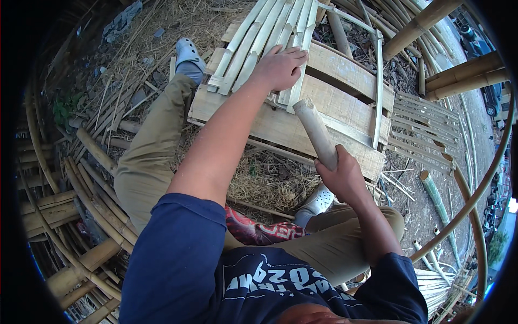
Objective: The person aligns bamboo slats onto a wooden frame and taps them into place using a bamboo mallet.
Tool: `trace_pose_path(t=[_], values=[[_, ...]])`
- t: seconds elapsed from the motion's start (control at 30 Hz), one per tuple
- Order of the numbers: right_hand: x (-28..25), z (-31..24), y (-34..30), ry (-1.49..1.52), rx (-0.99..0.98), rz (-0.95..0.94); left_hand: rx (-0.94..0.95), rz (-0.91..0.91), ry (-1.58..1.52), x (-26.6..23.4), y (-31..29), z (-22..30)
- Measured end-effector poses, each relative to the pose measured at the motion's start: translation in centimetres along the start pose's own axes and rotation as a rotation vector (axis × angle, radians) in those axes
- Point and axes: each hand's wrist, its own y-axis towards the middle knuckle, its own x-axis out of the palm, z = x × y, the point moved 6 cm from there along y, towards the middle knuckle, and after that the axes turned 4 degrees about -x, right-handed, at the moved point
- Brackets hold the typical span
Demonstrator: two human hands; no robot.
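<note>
My left hand (278,69) lies palm down on a row of split bamboo slats (252,51), its fingers stretched out over their right side. The slats lie side by side on a low platform of rough wooden planks (337,97) in front of me. My right hand (343,171) is closed round the near end of a thick, pale round wooden stick (315,132). The stick tilts away to the upper left, and its blunt far end is close to the near ends of the rightmost slats. Whether it touches them I cannot tell.
A thin strip frame (379,89) borders the platform's right side. Beyond it lies a slatted bamboo panel (423,129). Thick bamboo poles (423,27) stand at the upper right. Bamboo pieces (94,202) are piled on the left, and straw (270,178) covers the ground between my feet.
</note>
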Motion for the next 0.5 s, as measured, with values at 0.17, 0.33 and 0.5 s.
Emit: trace_pose_path(t=[0.17, 0.33, 0.5], values=[[-0.18, -0.41, 0.16, 0.022, 0.063, -0.063, -0.013, 0.005, -0.005, -0.06, 0.02, -0.04], [-0.17, -0.44, 0.39, 0.019, 0.068, -0.079, -0.006, 0.004, 0.002, 0.0, 0.1, -0.03], [-0.1, -0.69, 0.56, -0.004, 0.062, -0.079, -0.006, 0.017, -0.004, 0.17, 0.01, -0.21]])
